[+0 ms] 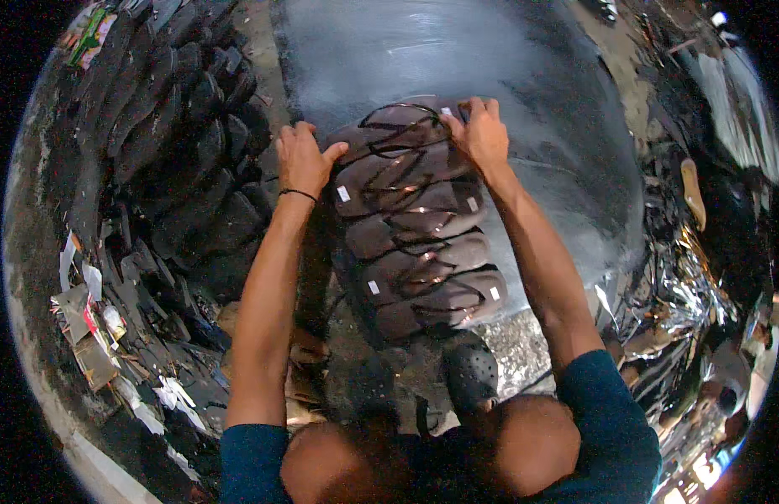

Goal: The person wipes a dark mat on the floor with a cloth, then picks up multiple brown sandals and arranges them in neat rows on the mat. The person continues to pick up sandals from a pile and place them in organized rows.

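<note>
A row of dark brown flip-flops (420,222) with thin, shiny straps lies overlapped in front of me, soles flat and stacked like shingles. Small white stickers mark several of their ends. At the left end of the farthest flip-flop (406,118) is my left hand (305,160), thumb stretched toward its edge, fingers apart from the thumb. Across from it, my right hand (482,134) touches the right end of that same flip-flop with its thumb, the fingers bent beyond it. A dark band circles my left wrist.
Under the far part of the row is a smooth grey work surface (541,76). To the left lies a large heap of dark footwear (188,143), with paper and plastic scraps (91,328) nearby. Crumpled shiny wrapping (684,286) litters the right. A black perforated clog (471,370) is on my foot.
</note>
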`<state>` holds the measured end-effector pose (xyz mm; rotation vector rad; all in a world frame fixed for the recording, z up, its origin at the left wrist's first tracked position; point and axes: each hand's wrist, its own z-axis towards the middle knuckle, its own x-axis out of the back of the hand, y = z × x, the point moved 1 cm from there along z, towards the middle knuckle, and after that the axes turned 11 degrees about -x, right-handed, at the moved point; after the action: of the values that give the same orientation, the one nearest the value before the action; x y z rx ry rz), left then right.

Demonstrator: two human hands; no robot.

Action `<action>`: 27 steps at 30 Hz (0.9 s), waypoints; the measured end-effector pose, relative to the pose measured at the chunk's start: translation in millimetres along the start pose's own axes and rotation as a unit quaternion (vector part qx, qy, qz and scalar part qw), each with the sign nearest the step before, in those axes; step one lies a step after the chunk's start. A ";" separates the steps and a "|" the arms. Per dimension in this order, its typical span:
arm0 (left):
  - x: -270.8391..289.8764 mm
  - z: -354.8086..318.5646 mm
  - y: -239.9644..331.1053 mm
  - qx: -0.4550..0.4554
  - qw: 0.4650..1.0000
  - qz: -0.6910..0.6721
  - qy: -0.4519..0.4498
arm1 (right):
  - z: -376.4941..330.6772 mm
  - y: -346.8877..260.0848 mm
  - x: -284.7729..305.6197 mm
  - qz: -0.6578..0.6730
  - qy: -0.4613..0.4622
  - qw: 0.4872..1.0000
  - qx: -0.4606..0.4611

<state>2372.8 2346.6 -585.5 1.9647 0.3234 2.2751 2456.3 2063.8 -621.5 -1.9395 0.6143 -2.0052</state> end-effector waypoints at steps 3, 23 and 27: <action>4.1 -30.2 21.3 -0.088 0.992 0.016 0.093 | -18.1 17.3 26.8 -0.068 0.088 0.993 0.037; 11.1 -313.8 28.8 -0.295 0.942 -0.118 -0.111 | -295.3 123.0 52.3 -0.007 -0.153 0.988 0.028; 66.6 -227.4 2.9 -0.289 0.939 -0.181 0.044 | -273.8 167.6 70.6 0.025 -0.077 0.995 0.059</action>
<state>2138.3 2339.9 -551.6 1.3818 0.0076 1.9295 2165.1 1912.8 -643.0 -1.9641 0.4893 -1.7987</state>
